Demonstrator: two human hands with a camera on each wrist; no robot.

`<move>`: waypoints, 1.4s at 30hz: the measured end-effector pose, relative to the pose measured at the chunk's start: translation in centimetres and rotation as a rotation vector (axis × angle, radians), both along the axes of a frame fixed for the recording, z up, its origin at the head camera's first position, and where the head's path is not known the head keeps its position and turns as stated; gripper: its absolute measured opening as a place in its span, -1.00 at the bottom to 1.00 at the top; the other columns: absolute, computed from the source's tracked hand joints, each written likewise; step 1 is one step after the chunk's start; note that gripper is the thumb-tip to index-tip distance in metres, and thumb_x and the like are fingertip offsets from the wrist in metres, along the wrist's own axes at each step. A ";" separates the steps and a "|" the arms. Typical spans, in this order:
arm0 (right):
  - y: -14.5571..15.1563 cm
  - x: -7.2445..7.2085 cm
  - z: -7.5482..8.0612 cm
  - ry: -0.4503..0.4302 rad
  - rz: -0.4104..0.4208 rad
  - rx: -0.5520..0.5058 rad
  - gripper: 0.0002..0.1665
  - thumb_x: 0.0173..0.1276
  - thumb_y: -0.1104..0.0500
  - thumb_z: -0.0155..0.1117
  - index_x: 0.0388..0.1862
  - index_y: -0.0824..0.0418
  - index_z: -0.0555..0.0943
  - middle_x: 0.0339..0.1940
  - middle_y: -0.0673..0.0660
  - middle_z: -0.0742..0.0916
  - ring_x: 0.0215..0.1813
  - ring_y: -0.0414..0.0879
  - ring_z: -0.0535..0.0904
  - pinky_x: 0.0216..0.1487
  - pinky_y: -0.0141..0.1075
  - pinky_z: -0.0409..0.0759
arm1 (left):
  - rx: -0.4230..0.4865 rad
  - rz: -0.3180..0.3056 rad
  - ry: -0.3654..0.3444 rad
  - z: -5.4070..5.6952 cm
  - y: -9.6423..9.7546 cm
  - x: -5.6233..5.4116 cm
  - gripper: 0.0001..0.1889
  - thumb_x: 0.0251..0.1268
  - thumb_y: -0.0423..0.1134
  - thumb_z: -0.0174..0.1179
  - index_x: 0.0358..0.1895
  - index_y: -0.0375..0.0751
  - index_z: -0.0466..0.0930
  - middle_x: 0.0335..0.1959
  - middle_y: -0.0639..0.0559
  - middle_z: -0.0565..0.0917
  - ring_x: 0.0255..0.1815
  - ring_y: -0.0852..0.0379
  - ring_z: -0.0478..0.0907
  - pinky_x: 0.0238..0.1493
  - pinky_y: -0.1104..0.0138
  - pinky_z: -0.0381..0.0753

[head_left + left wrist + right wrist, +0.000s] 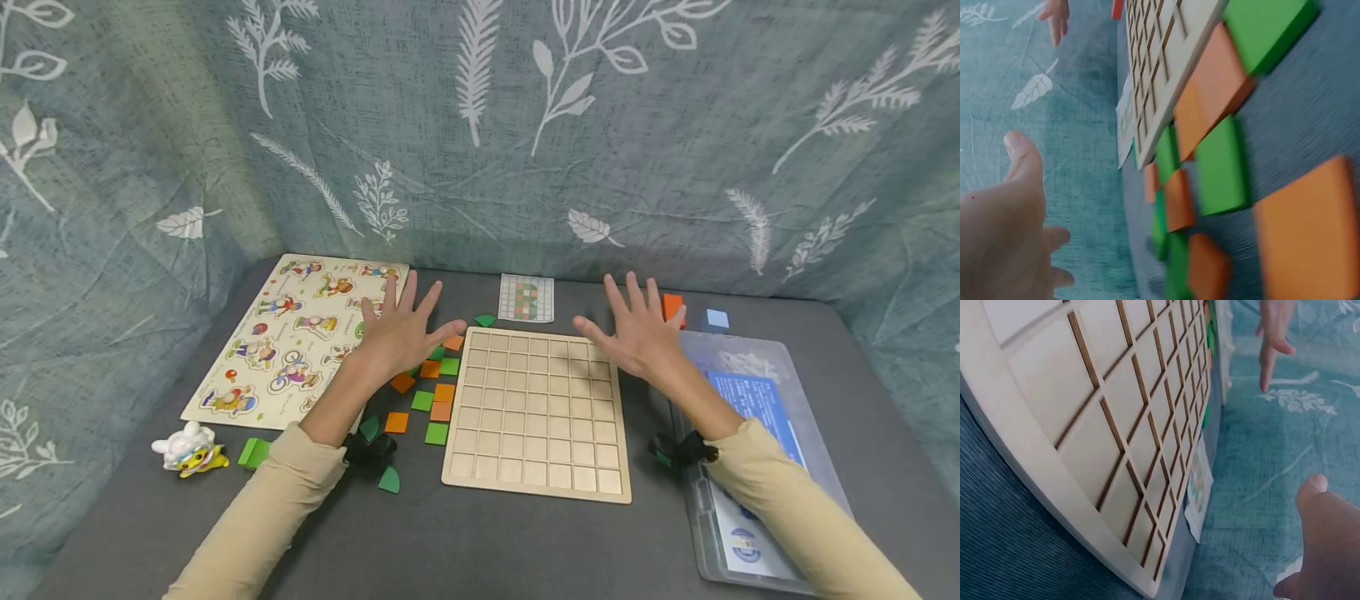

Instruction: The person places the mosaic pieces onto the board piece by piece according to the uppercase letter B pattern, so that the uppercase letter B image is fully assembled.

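Both hands hover with fingers spread and hold nothing. The left hand [396, 333] is over the inner edge of a picture puzzle board [247, 333] and the loose tiles beside it. Above the right edge of a wooden grid board [536, 417] is the right hand [637, 333]. Green square tiles [1222, 165], orange square tiles [1310, 231] and dark green quarter-round pieces [389, 480] lie left of the grid board. A small pattern card [527, 298] with a green and orange design lies behind it. The grid's cells hold no tiles.
At the right is a clear plastic case [810, 417] with blue and white paper inside. Behind it stand a red-orange block [672, 305] and a light blue block [716, 320]. A toy figure [191, 450] and a green block [254, 452] are at the left. A patterned curtain [480, 167] hangs behind.
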State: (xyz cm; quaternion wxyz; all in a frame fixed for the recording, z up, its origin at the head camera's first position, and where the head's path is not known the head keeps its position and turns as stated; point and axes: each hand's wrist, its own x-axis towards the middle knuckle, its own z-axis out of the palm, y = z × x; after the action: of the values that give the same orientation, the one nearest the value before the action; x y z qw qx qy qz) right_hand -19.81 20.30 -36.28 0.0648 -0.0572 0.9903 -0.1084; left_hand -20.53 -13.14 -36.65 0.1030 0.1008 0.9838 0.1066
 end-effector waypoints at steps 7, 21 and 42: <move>0.8 0.4 -0.7 -0.033 0.034 -0.055 0.10 0.31 -0.59 -0.34 0.61 -0.01 -0.21 0.62 0.30 -0.09 0.58 0.40 -0.29 0.23 0.60 -0.26 | 0.175 -0.117 0.046 -1.5 -0.5 2.0 -0.22 0.42 0.27 -0.11 0.56 -0.01 -0.03 0.58 -0.31 -0.13 0.57 -0.39 -0.26 0.42 -0.35 -0.12; 2.0 1.0 -3.1 -0.011 0.393 -0.417 -0.28 0.41 -0.02 0.22 0.45 0.24 0.32 0.52 0.34 0.27 0.53 0.32 0.13 0.39 0.27 0.20 | 0.393 -0.226 0.071 -2.7 -2.6 8.0 -0.39 0.39 0.13 0.09 0.38 -0.14 0.37 0.46 -0.23 0.28 0.48 -0.29 0.17 0.35 -0.20 0.25; 2.5 1.7 -4.0 -0.002 0.635 -0.259 -0.48 0.24 0.06 0.39 0.16 0.24 0.63 0.34 0.35 0.52 0.38 0.31 0.37 0.31 0.21 0.33 | 0.344 -0.183 0.179 -2.6 -7.6 10.6 -0.67 0.26 -0.28 0.29 0.09 -0.18 0.59 -0.06 -0.06 0.63 -0.19 0.08 0.59 -0.24 0.26 0.57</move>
State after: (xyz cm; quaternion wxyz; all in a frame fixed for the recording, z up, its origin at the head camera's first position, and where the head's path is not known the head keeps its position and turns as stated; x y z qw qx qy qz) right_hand -18.08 22.78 -40.30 0.0883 -0.3704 0.9010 -0.2079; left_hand -9.93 -20.70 -39.24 0.0057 0.2148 0.9431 0.2536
